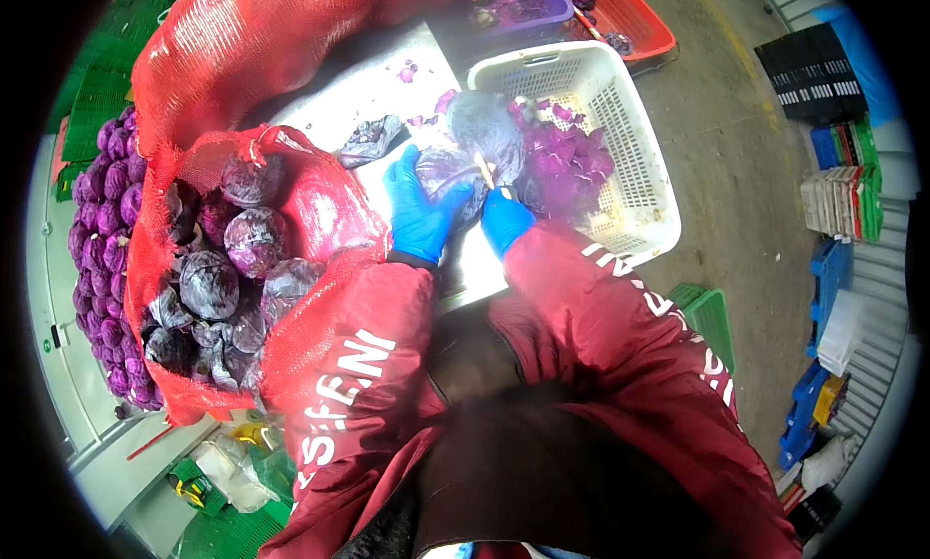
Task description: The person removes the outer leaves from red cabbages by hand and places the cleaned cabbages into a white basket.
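Observation:
A red cabbage [481,125] with dull purple outer leaves is over the metal table, its pale cut stem turned toward me. My left hand [419,213], in a blue glove, grips the cabbage's near left side with thumb and fingers spread round it. Close by the stem is my right hand [506,222], also gloved in blue. Its fingers are curled closed round something small and pale that I cannot make out. Just beyond, a white plastic basket [663,186] holds loose purple leaves [572,162]. One dark loose leaf [372,139] lies on the table [426,65].
An opened red mesh bag [325,196] full of red cabbages [208,284] stands at left. Behind it lies a full red mesh bag [252,46]. Purple [557,9] and orange-red [654,21] crates sit at the back. Peeled cabbages [102,239] are stacked far left; a green crate [712,326] stands right.

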`<state>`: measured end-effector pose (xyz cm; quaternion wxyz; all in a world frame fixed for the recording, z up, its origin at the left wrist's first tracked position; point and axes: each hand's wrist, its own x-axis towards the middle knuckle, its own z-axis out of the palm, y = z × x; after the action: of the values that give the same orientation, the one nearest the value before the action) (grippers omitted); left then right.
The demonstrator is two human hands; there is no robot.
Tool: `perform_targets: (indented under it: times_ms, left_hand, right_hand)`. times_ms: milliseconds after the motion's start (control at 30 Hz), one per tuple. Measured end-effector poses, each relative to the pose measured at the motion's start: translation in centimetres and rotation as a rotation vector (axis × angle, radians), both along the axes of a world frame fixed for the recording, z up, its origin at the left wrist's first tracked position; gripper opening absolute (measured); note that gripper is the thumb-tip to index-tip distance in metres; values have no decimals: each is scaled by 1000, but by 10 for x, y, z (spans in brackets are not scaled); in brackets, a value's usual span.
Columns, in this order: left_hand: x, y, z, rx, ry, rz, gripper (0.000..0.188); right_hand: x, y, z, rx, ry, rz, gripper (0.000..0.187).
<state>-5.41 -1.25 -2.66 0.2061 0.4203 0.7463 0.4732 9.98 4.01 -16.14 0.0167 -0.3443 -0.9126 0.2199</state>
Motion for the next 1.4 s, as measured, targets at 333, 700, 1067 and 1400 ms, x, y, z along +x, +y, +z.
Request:
perform_targets:
  times_ms: [333,700,1067,1400]
  left_hand:
    - [11,-27,11,96,-8,-128,96]
    - [30,-38,25,-153,78,-243,103]
    - [20,-43,41,-180,155,-257,96]
    - [12,-39,24,-142,-17,-184,95]
  right_hand:
    - [25,3,137,-909,635,-372,77]
    - [55,55,52,-147,558,-230,54]
    - [8,30,129,-434,575,-67,45]
    - [1,47,126,-334,333,-365,31]
